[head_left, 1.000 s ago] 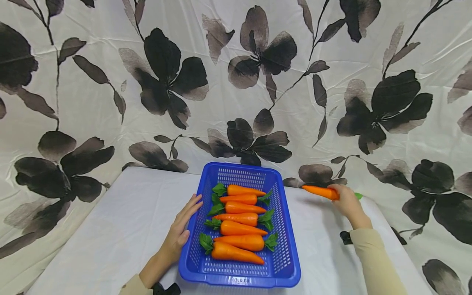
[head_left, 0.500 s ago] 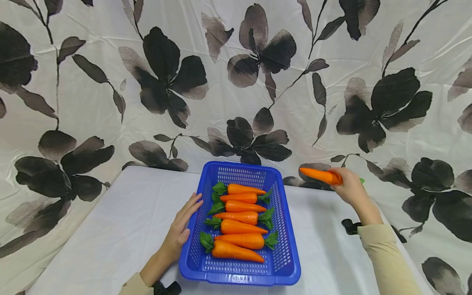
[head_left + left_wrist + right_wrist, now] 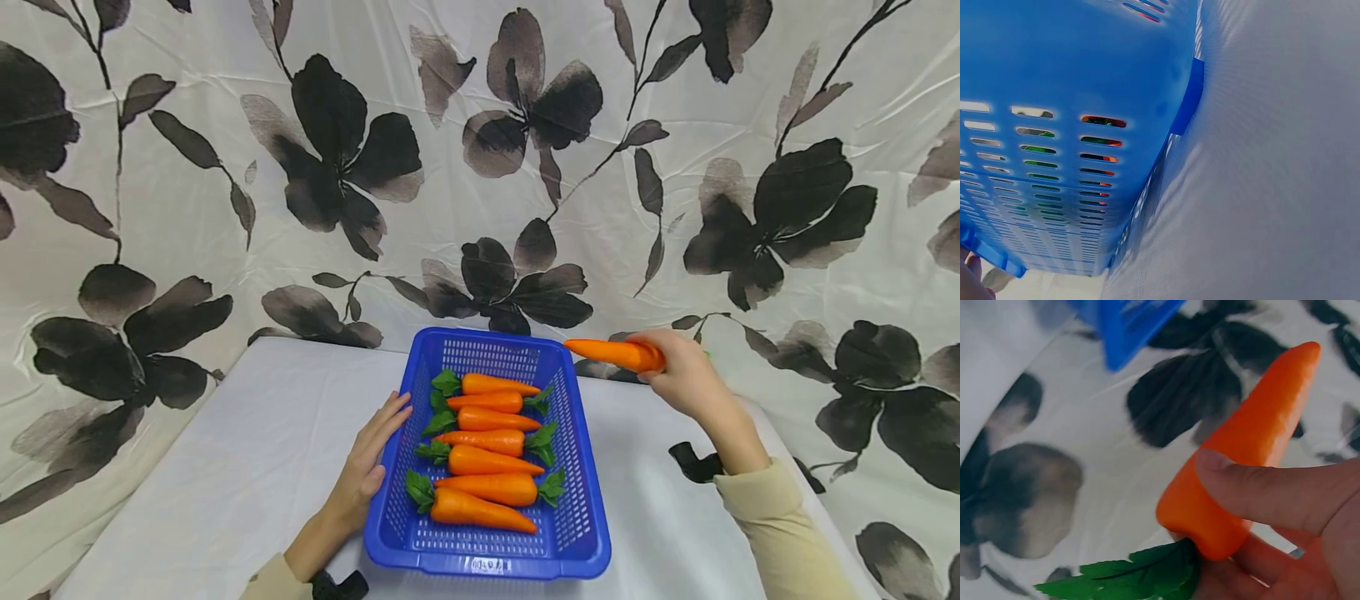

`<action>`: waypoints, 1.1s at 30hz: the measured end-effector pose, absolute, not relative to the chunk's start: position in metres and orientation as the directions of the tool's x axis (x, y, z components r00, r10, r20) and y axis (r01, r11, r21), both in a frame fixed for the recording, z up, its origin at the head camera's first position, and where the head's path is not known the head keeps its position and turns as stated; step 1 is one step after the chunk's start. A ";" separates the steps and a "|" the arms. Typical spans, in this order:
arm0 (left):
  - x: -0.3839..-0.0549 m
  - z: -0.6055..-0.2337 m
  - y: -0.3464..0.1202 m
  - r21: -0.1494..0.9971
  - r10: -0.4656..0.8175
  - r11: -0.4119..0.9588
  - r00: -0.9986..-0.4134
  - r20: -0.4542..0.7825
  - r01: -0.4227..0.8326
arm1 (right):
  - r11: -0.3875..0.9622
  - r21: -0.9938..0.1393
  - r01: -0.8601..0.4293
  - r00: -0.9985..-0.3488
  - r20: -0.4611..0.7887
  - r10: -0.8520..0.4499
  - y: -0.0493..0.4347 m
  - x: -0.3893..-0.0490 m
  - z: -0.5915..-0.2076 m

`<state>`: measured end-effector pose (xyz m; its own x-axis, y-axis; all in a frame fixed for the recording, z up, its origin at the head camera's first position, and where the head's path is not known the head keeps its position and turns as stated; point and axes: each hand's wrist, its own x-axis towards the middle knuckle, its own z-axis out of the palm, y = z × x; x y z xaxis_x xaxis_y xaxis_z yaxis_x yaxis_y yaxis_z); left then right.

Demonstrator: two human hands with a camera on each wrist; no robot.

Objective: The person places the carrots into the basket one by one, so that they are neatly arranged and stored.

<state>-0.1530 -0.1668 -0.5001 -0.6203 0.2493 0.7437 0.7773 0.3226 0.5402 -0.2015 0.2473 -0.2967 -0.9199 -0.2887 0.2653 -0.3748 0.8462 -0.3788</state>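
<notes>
My right hand (image 3: 684, 372) grips a carrot (image 3: 611, 353) by its thick end, raised at the back right of the blue basket (image 3: 491, 567). The tip points left and reaches the basket's rim in the head view. In the right wrist view the thumb lies across the orange carrot (image 3: 1241, 450), and its green leaf hangs below. Several carrots (image 3: 487, 462) with green tops lie in a column inside the basket, their tips alternating left and right. My left hand (image 3: 367, 462) rests against the basket's left side with straight fingers. The slotted basket wall (image 3: 1072, 75) fills much of the left wrist view.
A white-covered table (image 3: 247, 467) carries the basket. Behind it hangs a pale cloth (image 3: 450, 217) with dark flowers. Black wrist straps (image 3: 697, 462) show at both sleeves.
My right hand has lifted the carrot from low over the table's right side, then carried it left to the basket's rim. The left hand and the basket stay where they were.
</notes>
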 end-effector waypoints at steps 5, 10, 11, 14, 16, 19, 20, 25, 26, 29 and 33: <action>-0.153 -0.500 -0.167 0.534 0.244 0.339 -0.620 0.746 0.775 | 0.810 -0.380 -0.447 -0.889 0.283 -0.358 0.226 -0.190 -0.292; -0.153 -0.500 -0.167 0.533 0.240 0.345 -0.622 0.745 0.772 | 0.790 -0.387 -0.476 -0.877 0.271 -0.396 0.205 -0.177 -0.290; -0.153 -0.501 -0.168 0.535 0.240 0.346 -0.624 0.743 0.770 | 0.787 -0.388 -0.479 -0.876 0.264 -0.404 0.201 -0.175 -0.291; -0.153 -0.501 -0.168 0.542 0.240 0.349 -0.632 0.737 0.765 | 0.779 -0.384 -0.496 -0.868 0.238 -0.435 0.189 -0.169 -0.294; -0.153 -0.501 -0.168 0.546 0.240 0.350 -0.636 0.734 0.762 | 0.775 -0.380 -0.506 -0.863 0.215 -0.457 0.181 -0.165 -0.296; -0.153 -0.502 -0.168 0.548 0.238 0.347 -0.636 0.734 0.761 | 0.772 -0.373 -0.514 -0.856 0.170 -0.488 0.169 -0.160 -0.301; -0.153 -0.501 -0.168 0.548 0.238 0.345 -0.636 0.734 0.762 | 0.772 -0.369 -0.518 -0.853 0.156 -0.498 0.165 -0.158 -0.303; -0.152 -0.500 -0.167 0.547 0.235 0.335 -0.631 0.740 0.767 | 0.772 -0.368 -0.518 -0.845 0.084 -0.527 0.149 -0.151 -0.314; -0.152 -0.500 -0.167 0.547 0.235 0.334 -0.630 0.740 0.768 | 0.773 -0.375 -0.511 -0.846 0.061 -0.530 0.146 -0.149 -0.316; -0.152 -0.500 -0.168 0.545 0.237 0.331 -0.627 0.742 0.770 | 0.782 -0.390 -0.486 -0.846 -0.016 -0.533 0.138 -0.145 -0.322; -0.152 -0.500 -0.168 0.544 0.237 0.331 -0.626 0.743 0.771 | 0.785 -0.399 -0.474 -0.827 -0.104 -0.552 0.131 -0.140 -0.331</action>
<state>-0.1518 -0.1682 -0.5001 -0.6261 0.2374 0.7427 0.7710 0.3305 0.5443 -0.1397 0.1307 -0.3311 -0.8270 -0.5525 -0.1039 -0.4743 0.7850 -0.3985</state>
